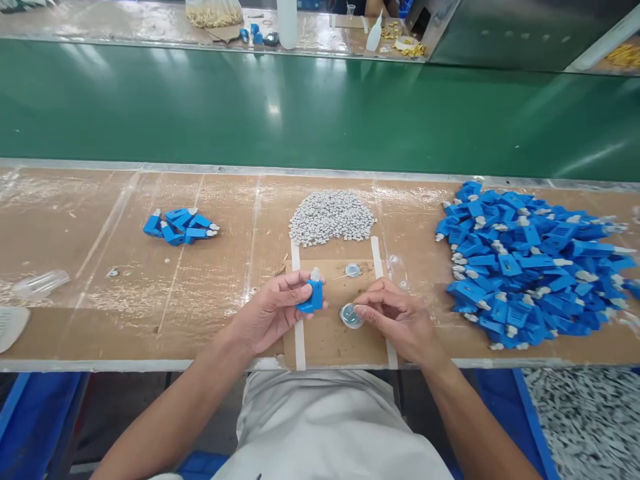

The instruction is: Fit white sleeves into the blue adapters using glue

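Observation:
My left hand grips a blue plastic part between thumb and fingers, its pale grey tip pointing up. At the right edge of a small round clear dish, the thumb and fingers of my right hand are pinched together; what they hold, if anything, is hidden. A smaller round dish with a thin stick beside it lies just beyond. Behind that is a heap of small light-grey pieces. Similar blue parts form a large pile at the right and a small group at the left.
A green conveyor belt runs behind the cardboard-covered table. Clear plastic pieces lie at the far left. Across the belt stand a white bottle and a squeeze bottle. A blue bin of grey pieces is below, right.

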Tool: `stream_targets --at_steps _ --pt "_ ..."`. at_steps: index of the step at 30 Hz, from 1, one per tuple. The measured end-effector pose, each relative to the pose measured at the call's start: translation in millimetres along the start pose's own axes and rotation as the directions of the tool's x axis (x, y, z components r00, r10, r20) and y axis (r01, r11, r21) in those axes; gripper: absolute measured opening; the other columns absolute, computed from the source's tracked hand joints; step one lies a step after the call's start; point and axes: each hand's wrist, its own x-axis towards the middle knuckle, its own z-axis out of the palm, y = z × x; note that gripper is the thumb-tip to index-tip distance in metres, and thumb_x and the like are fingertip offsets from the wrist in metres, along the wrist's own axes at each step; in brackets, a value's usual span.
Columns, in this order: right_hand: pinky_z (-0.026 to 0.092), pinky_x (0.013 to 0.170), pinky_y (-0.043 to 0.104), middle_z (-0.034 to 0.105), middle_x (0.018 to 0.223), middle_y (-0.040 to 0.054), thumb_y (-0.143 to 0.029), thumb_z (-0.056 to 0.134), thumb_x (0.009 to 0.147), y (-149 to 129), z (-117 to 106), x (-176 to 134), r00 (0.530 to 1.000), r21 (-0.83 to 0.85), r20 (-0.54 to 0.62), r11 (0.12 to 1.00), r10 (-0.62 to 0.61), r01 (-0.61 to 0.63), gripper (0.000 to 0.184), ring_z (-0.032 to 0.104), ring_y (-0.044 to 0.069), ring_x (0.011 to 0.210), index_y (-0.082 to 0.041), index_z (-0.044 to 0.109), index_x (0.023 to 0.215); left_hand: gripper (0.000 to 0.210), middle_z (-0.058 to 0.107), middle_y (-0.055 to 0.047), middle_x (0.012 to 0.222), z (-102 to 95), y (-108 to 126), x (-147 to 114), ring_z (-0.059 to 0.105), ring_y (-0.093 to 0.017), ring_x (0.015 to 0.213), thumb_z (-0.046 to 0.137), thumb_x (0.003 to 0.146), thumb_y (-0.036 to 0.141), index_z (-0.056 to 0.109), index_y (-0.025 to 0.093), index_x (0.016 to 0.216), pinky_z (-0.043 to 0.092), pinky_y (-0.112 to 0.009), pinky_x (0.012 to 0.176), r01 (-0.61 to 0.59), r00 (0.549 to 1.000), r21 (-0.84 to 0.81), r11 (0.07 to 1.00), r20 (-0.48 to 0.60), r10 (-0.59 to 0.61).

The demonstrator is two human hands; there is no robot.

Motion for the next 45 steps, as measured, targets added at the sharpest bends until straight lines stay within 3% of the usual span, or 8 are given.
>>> stream_targets --at_steps 7,12,19,22,25,31,39,45 --pt "0.045 0.066 0.030 0.055 0.091 0.0030 -0.016 0.059 0.099 -6 1 -13 0.964 -0.204 0.048 0.942 -0.261 0.265 0.021 0.057 0.017 0.077 -0.026 0.075 0.109 0.028 0.076 -0.007 0.088 4.9 -3 -6 0.074 -0.017 0.082 0.083 0.082 0.024 0.077 0.013 0.107 0.055 -0.017 0.062 -0.040 0.999 0.044 0.998 -0.031 0.041" --pt "0.045 0.067 0.031 0.058 0.090 0.0036 -0.018 0.057 0.101 -12 -6 -17 0.975 -0.229 0.088 0.949 -0.203 0.218 0.016 0.059 0.018 0.080 -0.024 0.072 0.099 0.028 0.078 -0.009 0.089 14.6 -15 -5 0.074 -0.015 0.078 0.085 0.080 0.027 0.079 0.012 0.103 0.057 -0.016 0.065 -0.010 1.000 -0.012 1.000 -0.008 0.010" --pt "0.049 0.062 0.030 0.072 0.094 0.0033 -0.030 0.064 0.100 -13 -14 -11 0.985 0.123 -0.173 0.992 0.007 0.014 0.012 0.062 0.016 0.069 -0.023 0.070 0.094 0.027 0.077 -0.010 0.094 27.5 -33 -1 0.075 -0.016 0.084 0.080 0.086 0.029 0.078 0.011 0.106 0.058 -0.016 0.069 0.004 1.000 -0.060 0.998 0.029 -0.002" --pt "0.049 0.059 0.030 0.074 0.095 0.0030 -0.027 0.066 0.098 -24 -13 -12 0.950 0.216 -0.312 0.972 -0.024 0.096 0.007 0.060 0.014 0.063 -0.024 0.072 0.096 0.029 0.076 -0.012 0.096 33.5 -37 0 0.075 -0.017 0.084 0.081 0.085 0.032 0.079 0.010 0.104 0.057 -0.016 0.066 0.024 0.999 -0.053 0.998 0.040 -0.022" --pt "0.051 0.060 0.031 0.074 0.093 0.0039 -0.021 0.067 0.097 -43 -8 -13 0.904 0.146 -0.408 0.969 -0.126 0.200 0.006 0.065 0.018 0.073 -0.025 0.072 0.097 0.031 0.074 -0.011 0.090 37.9 -39 1 0.074 -0.018 0.082 0.081 0.084 0.035 0.079 0.009 0.102 0.056 -0.018 0.066 0.020 0.998 -0.037 0.999 0.064 -0.017" --pt "0.056 0.074 0.039 0.072 0.085 0.0029 -0.012 0.063 0.096 -61 1 -11 0.884 -0.035 -0.334 0.941 -0.328 0.337 0.017 0.070 0.023 0.082 -0.026 0.068 0.101 0.027 0.070 -0.009 0.087 40.6 -38 -1 0.072 -0.016 0.079 0.080 0.086 0.036 0.079 0.012 0.097 0.053 -0.019 0.065 0.005 0.995 -0.017 1.000 0.099 -0.003" --pt "0.057 0.075 0.040 0.074 0.091 0.0037 -0.007 0.063 0.094 -56 2 -9 0.900 -0.098 -0.265 0.939 -0.345 0.331 0.023 0.070 0.023 0.085 -0.027 0.068 0.105 0.024 0.069 -0.007 0.082 36.9 -41 -2 0.069 -0.015 0.075 0.080 0.086 0.035 0.080 0.013 0.096 0.051 -0.020 0.064 0.015 0.992 -0.028 1.000 0.124 -0.012" --pt "0.056 0.073 0.040 0.075 0.089 0.0031 -0.001 0.064 0.092 -55 5 -6 0.858 -0.145 -0.248 0.892 -0.451 0.427 0.028 0.070 0.022 0.081 -0.024 0.068 0.107 0.030 0.070 -0.007 0.081 34.0 -42 -1 0.068 -0.015 0.076 0.082 0.083 0.037 0.081 0.013 0.101 0.051 -0.021 0.066 0.037 0.992 -0.022 0.999 0.121 -0.034"
